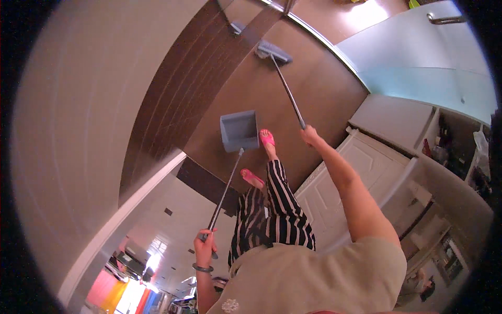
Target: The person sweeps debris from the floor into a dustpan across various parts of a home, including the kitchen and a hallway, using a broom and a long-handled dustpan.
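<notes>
My left hand (pixel 204 246) grips the upper end of a metal handle (pixel 224 188) that leads down to a grey dustpan (pixel 239 130). The dustpan rests on the brown floor in front of my feet, its open side facing away from me. With my arm stretched forward, my right hand (pixel 311 136) holds the shaft (pixel 289 92) of a broom. The grey broom head (pixel 273 52) touches the floor near the dark wall base and a door track. A small pale clump shows at the left edge of the bristles; I cannot tell what it is.
A dark brown lined wall panel (pixel 184 74) runs along the left. At the far end lies a metal door track (pixel 325 43) beside a frosted door (pixel 415 51) with a handle. White cabinetry (pixel 361 157) and open shelves (pixel 451 145) stand at right. Pink sandals (pixel 267 137) are on my feet.
</notes>
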Tool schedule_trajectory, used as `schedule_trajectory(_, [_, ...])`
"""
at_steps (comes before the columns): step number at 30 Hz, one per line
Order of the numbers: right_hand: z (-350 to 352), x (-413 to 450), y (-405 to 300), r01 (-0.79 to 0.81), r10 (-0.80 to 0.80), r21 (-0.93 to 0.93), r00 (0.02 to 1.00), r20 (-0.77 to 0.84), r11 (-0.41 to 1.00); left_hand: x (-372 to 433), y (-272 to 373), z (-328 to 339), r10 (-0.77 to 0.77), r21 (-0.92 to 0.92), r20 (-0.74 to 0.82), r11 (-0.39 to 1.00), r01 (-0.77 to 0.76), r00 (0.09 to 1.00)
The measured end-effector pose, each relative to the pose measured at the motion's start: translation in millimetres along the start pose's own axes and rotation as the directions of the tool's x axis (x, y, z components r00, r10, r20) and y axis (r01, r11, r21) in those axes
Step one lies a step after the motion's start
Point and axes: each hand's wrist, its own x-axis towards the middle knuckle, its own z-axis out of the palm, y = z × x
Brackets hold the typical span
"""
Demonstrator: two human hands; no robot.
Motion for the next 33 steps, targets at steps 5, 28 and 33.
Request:
schedule_trajectory(5, [14.5,-107.2,103.8,0.035,-0.041,-0.246,0.999,-0.019,0.969,-35.5,-50.9,-32.2,0.035,-0.050,-0.052,0.998,-0.037,0.998])
schedule_trajectory(28, [127.1,-226.6,-0.2,0.641,-0.550,-0.507,0.763,0.339,0.576,-169.3,-260.6,-47.8,-0.137,-0.427,-0.465,0.900,-0.087,0.874])
schedule_trajectory(33, [212.6,-185.2,-37.8,0.799,-0.703,-0.373,0.596,0.388,0.472,-197.3,-273.8,-43.2,-0.160,-0.386,-0.521,0.920,-0.064,0.838])
